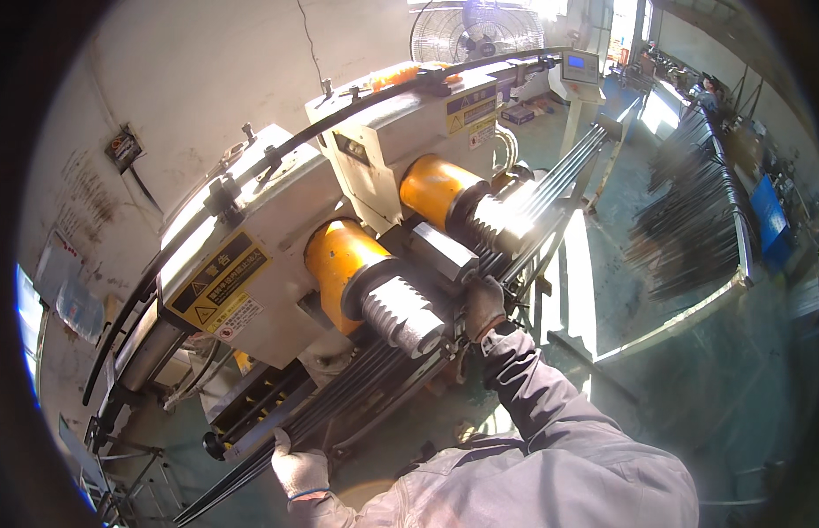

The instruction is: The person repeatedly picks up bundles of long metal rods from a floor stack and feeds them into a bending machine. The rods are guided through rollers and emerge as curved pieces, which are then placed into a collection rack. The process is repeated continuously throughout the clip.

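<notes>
Several long dark metal rods (349,384) run from the lower left, past two ribbed metal rollers, to the upper right. At their lower-left part, my left hand (300,468), in a pale knit glove, closes on the rods with its thumb up; its other fingers are mostly hidden. My right hand (484,308), in a soiled glove, is closed at the rods between the rollers, just below a steel block (444,250); its fingertips are hidden. The near ribbed roller (402,315) and the far ribbed roller (502,220) stick out from orange housings. Sunlight glares on the far one.
The pale machine body (277,220) with warning labels fills the left and middle. A control box (580,67) with a small screen stands on a post at the far end. Many dark rods (678,207) lie stacked at the right. A large fan (475,40) stands behind.
</notes>
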`<state>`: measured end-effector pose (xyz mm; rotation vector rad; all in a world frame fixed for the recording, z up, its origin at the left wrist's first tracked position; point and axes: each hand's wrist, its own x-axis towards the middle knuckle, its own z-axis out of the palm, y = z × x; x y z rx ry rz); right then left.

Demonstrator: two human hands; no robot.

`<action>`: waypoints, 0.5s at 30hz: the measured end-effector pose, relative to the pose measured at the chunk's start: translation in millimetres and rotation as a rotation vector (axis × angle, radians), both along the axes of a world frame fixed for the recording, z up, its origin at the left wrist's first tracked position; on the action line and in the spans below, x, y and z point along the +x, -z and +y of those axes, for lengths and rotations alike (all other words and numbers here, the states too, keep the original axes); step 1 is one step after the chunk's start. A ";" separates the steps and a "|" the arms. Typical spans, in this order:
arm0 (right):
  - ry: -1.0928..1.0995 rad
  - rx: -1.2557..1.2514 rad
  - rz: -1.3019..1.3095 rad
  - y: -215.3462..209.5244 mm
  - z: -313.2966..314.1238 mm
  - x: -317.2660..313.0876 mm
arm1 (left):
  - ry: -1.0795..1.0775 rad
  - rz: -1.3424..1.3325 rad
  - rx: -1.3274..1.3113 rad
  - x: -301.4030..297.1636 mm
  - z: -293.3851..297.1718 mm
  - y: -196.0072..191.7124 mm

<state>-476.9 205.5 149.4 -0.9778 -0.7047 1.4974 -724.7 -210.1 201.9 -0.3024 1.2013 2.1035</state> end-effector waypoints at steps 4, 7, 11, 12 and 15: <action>0.002 -0.121 0.106 -24.4 -10.9 -1.2 | -0.218 0.171 0.103 -33.9 -34.6 5.6; 0.022 -0.042 0.076 -20.2 -7.6 -4.9 | -0.202 0.339 0.136 -65.6 -72.5 12.6; -0.062 -0.056 -0.047 -13.7 -3.0 -3.6 | -0.272 0.315 0.085 -77.4 -83.0 22.6; -0.072 -0.087 -0.100 -15.1 -3.5 -1.8 | -0.228 0.348 0.084 -72.9 -77.8 22.9; -0.111 -0.045 -0.182 -23.6 -10.0 4.4 | -0.297 0.340 0.067 -51.4 -49.5 16.2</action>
